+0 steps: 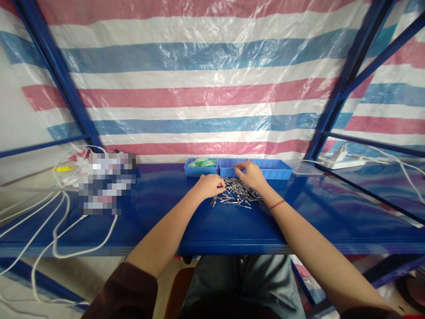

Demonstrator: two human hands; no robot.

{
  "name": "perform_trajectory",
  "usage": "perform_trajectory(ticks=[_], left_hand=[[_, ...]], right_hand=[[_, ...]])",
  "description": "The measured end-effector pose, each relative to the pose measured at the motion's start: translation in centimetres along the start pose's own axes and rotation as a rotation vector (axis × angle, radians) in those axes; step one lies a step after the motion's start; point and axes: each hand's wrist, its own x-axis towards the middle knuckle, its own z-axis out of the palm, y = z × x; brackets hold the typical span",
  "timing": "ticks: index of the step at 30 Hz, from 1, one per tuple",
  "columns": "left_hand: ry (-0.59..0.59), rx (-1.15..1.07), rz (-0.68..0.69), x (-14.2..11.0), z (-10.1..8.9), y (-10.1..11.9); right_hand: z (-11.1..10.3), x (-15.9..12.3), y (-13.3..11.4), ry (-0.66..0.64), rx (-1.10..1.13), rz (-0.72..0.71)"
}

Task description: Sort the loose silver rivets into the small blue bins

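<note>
A loose pile of silver blind rivets (239, 191) lies on the blue tabletop between my hands. My left hand (211, 186) rests at the pile's left edge with its fingers closed; whatever is between the fingertips is hidden. Above the back of the pile, my right hand (251, 174) is pinched closed in front of the long blue bin (277, 173). A thin rivet seems to show at its fingertips. Beside that bin stands a smaller blue bin (200, 172) holding green-and-white packets (202, 163).
White cables (68, 217) loop over the table's left side, near a blurred-out object (106, 184). At the back right are a clear plastic lid (307, 168) and a white power strip (345, 163). Blue metal posts (328, 110) and a striped sheet (212, 97) enclose the table.
</note>
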Motion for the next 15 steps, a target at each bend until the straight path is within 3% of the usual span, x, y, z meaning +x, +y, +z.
perform_trajectory(ticks=[7,12,15], left_hand=[[0.09,0.051,0.027,-0.1,0.5,0.4],[0.236,-0.011,-0.007,0.1,0.3,0.1],[0.329,-0.117,0.009,0.4,0.3,-0.1]], right_hand=[[-0.2,-0.3,-0.7,-0.03,0.097,-0.041],[-0.6,-0.7,-1.8,-0.23,0.266,-0.146],[-0.5,-0.8,-2.0,-0.278,0.303,-0.188]])
